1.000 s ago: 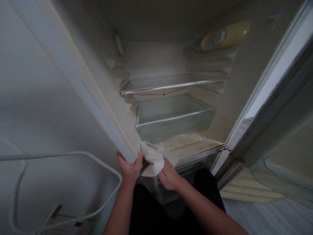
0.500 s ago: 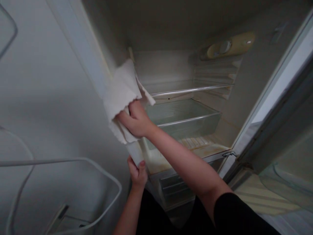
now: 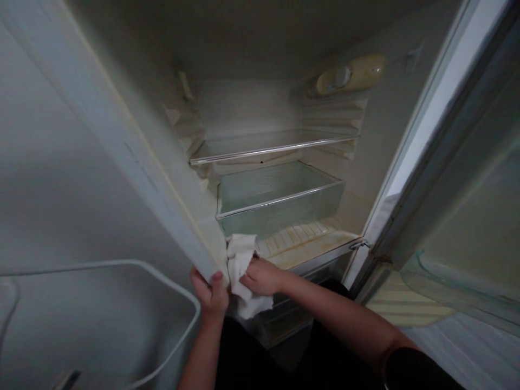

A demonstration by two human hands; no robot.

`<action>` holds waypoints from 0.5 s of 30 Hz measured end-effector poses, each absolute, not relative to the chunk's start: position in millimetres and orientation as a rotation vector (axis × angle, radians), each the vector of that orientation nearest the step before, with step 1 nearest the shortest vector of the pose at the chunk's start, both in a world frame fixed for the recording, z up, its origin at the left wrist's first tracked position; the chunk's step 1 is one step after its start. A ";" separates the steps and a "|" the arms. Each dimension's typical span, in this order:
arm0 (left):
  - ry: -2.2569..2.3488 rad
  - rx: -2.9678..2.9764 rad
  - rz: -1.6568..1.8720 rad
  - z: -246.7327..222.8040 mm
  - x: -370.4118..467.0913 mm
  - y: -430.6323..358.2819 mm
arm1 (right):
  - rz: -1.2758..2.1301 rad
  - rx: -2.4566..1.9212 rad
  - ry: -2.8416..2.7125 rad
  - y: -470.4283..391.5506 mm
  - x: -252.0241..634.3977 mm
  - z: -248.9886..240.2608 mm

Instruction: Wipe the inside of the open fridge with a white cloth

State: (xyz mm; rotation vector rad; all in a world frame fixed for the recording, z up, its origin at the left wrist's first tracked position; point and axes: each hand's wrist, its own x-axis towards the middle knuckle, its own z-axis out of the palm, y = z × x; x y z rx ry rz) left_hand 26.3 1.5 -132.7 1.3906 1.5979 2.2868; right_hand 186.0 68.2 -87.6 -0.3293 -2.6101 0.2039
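A white cloth [image 3: 241, 265] is bunched in my right hand [image 3: 262, 276], whose fingers are closed on it. It touches the lower left inside corner of an open fridge, by the front sill [image 3: 320, 249]. Just left of the cloth, my left hand [image 3: 213, 292] grips the fridge's left front edge [image 3: 162, 189], thumb on the front face and fingers round the outer side. Behind the cloth stands a clear drawer [image 3: 284, 208] under a glass shelf [image 3: 276, 147]. Yellowish stains show on the ribbed fridge floor.
The open fridge door [image 3: 467, 216] is at the right, with a clear door bin [image 3: 459, 287]. A white cable [image 3: 162, 281] loops at the lower left. A yellowed lamp housing [image 3: 361, 76] is on the inner right wall. Below the sill is a lower compartment [image 3: 284, 319].
My right hand has moved the cloth down from the upper left edge to the lower inside corner. My left hand still holds the edge. The view has shifted somewhat.
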 end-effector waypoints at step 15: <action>1.471 1.313 2.441 -117.8 36.0 8.0 | -0.021 -1.547 -2.123 115.9 386.4 -107.0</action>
